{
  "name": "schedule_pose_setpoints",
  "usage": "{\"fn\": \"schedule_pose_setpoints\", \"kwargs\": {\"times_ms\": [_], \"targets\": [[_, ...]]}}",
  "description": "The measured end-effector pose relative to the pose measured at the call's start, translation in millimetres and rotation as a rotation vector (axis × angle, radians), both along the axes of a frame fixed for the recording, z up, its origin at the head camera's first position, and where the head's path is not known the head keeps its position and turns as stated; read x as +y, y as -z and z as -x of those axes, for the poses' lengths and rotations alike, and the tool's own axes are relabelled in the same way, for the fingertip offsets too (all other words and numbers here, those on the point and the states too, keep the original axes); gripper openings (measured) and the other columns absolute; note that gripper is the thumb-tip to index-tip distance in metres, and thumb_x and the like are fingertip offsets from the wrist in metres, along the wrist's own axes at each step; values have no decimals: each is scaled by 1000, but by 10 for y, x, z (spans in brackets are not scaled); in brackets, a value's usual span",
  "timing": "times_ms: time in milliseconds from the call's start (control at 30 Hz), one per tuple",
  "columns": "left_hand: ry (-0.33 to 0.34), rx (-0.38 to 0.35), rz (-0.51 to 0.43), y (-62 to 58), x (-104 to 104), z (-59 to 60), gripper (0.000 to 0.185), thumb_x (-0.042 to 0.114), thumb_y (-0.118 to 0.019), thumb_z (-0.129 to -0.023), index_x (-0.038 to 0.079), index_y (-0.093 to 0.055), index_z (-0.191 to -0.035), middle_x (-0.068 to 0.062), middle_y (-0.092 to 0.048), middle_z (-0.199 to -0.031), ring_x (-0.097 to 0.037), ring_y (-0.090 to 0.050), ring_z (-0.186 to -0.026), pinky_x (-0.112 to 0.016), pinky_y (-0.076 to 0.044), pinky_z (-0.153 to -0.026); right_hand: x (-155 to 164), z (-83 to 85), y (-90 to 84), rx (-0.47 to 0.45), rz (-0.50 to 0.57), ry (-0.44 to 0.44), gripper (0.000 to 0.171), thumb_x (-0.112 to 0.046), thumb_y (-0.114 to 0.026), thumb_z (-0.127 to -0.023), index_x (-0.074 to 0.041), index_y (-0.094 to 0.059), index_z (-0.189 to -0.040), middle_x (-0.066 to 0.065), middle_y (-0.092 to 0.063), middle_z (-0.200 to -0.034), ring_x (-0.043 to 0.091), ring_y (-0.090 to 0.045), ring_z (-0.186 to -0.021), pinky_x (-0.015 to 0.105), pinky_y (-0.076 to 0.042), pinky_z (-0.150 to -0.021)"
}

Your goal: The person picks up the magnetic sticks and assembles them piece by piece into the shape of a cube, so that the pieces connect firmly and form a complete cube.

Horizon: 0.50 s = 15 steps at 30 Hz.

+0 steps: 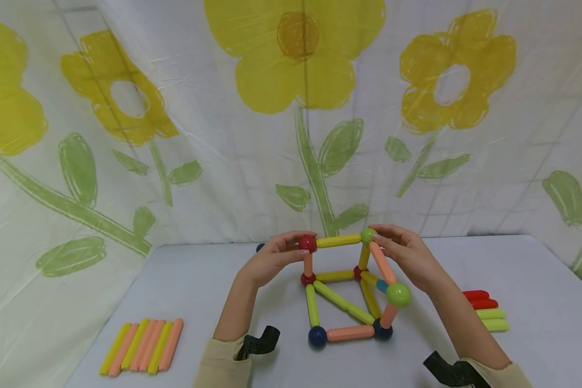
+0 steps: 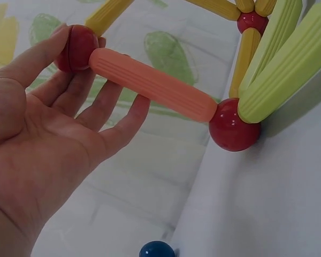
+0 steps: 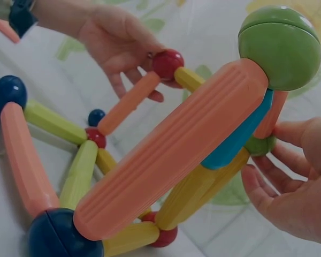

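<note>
Left hand (image 1: 271, 258) pinches the red ball (image 1: 307, 243) at one top corner of a stick-and-ball frame (image 1: 349, 291) standing mid-table, thumb and fingers curled round it. Right hand (image 1: 407, 256) holds the green ball (image 1: 368, 235) at the other top corner, fingers bent about it. Between them runs a yellow stick (image 1: 338, 241). On the grey table (image 1: 538, 302), loose sticks lie in a row at left (image 1: 143, 345) and a small pile at right (image 1: 487, 310).

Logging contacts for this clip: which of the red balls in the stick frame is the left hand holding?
The upper red ball, raised atop the short orange stick at the frame's top corner; the left hand pinches it. The other red balls sit low on the table, untouched.
</note>
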<state>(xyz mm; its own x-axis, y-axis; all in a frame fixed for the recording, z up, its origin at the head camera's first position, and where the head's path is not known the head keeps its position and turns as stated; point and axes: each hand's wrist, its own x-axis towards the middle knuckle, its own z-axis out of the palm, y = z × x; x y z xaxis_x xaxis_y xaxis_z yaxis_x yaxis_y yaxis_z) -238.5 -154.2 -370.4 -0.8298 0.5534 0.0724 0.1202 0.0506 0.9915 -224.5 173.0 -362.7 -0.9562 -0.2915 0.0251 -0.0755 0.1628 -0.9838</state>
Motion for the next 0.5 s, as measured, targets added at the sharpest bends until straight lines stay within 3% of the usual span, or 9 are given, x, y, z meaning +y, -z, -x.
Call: {"fn": "schedule_pose_setpoints", "kwargs": {"times_ms": [167, 300, 500], "targets": [[-8, 3, 3, -23, -8, -7, 49, 6, -62, -105, 0, -52, -153, -15, -61, -147, -16, -63, -123, -39, -47, -115, -15, 1, -14, 7, 4, 0, 57, -30, -57, -111, 3, -44, -156, 15, -53, -149, -2, -60, -116, 16, -49, -98], [-10, 5, 3, -40, -12, -29, 49, 8, -62, -105, 3, -52, -153, -16, -59, -150, -27, -61, -131, -47, -43, -119, -11, -8, -13, 15, -8, 5, 57, -31, -58, -111, 2, -45, -156, 15, -53, -148, -1, -60, -116, 16, -50, -98], [-90, 4, 52, -55, -148, -118, 53, 12, -63, -105, 8, -51, -156, -12, -52, -159, -31, -56, -140, -51, -42, -120, 72, -67, 5, 31, -26, 9, 61, -35, -57, -111, 0, -41, -159, 20, -47, -156, -1, -61, -116, 17, -52, -99]]}}
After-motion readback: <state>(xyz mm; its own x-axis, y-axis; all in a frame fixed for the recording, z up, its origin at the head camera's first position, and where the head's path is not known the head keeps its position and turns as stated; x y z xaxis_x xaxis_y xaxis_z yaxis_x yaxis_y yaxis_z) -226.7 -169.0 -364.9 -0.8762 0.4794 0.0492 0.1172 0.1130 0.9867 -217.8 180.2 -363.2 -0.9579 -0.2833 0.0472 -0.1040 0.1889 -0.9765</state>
